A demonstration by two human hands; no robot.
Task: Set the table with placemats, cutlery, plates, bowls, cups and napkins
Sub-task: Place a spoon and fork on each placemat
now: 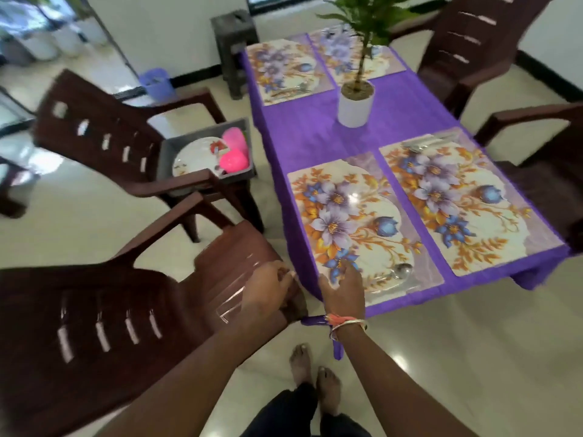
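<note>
The spoon (pixel 401 272) lies along the near placemat (pixel 356 216), bowl pointing right.

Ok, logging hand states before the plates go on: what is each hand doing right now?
Left hand: on the brown chair, at its seat edge; grip cannot be told.
Right hand: open, fingers on the near placemat.

Both arms bare, reaching forward and down: left arm (pixel 189 373) angles in from the lower left, right arm (pixel 397 380) from the lower right. Left hand (pixel 268 290): back up, fingers bent, tips toward the other hand; can't tell if it grips anything. Right hand (pixel 342 288): palm down, fingers fairly straight, pointing ahead. Hands near each other, not touching. Right wrist: metal bangle (pixel 350 324), orange thread band (pixel 337 318). Bare feet (pixel 315 373) side by side.
</note>
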